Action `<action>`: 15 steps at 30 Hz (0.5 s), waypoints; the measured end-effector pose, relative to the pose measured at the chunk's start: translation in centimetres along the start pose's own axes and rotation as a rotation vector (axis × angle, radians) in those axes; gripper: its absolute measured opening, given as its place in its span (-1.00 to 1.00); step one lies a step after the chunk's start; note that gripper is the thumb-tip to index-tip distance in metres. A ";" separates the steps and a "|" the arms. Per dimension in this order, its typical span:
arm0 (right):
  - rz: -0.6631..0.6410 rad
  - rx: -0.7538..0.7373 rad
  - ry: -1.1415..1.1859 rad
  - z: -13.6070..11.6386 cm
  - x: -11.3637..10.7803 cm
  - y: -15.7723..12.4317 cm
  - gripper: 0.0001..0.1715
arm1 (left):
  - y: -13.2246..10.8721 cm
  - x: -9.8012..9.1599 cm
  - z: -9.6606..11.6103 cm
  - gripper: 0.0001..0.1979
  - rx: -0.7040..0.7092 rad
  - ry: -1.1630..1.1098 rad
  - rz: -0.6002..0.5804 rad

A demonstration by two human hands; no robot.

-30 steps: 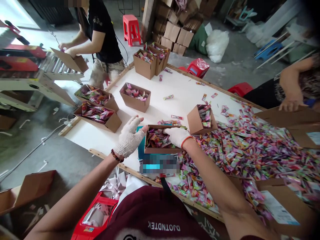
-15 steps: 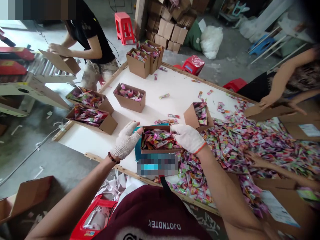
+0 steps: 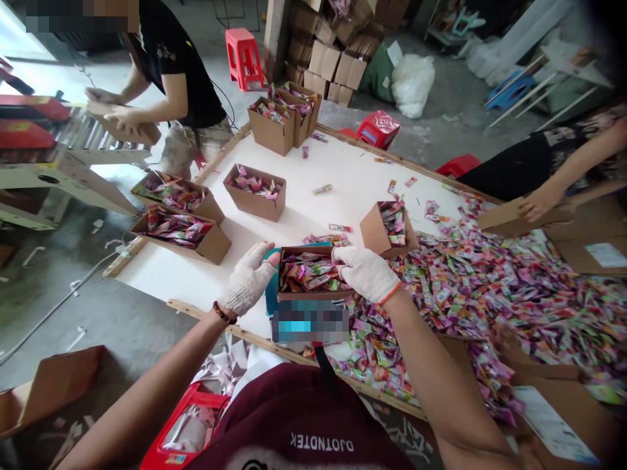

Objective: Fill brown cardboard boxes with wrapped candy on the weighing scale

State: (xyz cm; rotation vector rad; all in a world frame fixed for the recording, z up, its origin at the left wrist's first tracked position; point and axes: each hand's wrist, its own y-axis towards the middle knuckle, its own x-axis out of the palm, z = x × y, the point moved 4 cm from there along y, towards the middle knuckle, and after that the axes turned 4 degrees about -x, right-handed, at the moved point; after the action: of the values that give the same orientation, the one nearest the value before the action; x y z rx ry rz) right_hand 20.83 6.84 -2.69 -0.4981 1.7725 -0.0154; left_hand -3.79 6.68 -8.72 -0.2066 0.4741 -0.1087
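A small cardboard box [image 3: 313, 296] filled with shiny wrapped sweets [image 3: 313, 269] sits on a teal weighing scale [image 3: 272, 294] in front of me. My left hand [image 3: 249, 277], in a white knit glove with bare fingertips, is at the box's left end. Its fingers are stretched out and apart, the thumb close to the box's corner. My right hand [image 3: 367, 271], gloved likewise, has its fingers bent over the right end of the box; its thumb is hidden. The scale's display area is blurred out.
Several filled boxes [image 3: 255, 201] stand about the white table [image 3: 298, 215]. One more box [image 3: 386, 228] is just beyond my right hand. Loose sweets [image 3: 470, 287] are heaped to the right. Co-workers handle cartons at the left and right. A red stool [image 3: 243, 59] stands behind.
My hands stay almost in place around the box. The co-worker at left has turned a carton lower, the one at right has shifted, and another person's hand has drawn back from the heap.
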 end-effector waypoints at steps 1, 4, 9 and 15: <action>-0.007 0.008 0.000 -0.1 -0.1 0.0 -0.63 | 0.0 0.0 0.1 -0.38 0.004 0.005 -0.001; -0.044 0.057 0.004 0.0 -0.4 -0.4 -0.62 | 0.2 0.2 0.5 -0.33 -0.004 0.063 -0.023; -0.126 -0.037 -0.094 0.3 1.1 -3.1 -0.32 | -0.4 2.4 0.0 -0.34 -0.196 0.206 -0.241; -0.202 -0.173 -0.271 0.7 5.2 -1.1 -0.81 | 1.7 3.0 -1.8 -0.49 -0.462 -0.124 -0.337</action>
State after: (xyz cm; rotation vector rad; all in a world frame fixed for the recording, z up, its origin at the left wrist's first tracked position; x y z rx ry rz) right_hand 20.91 4.27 -7.34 -0.7665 1.4602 0.0620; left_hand -1.87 7.57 -12.04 -0.7427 0.3314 -0.3146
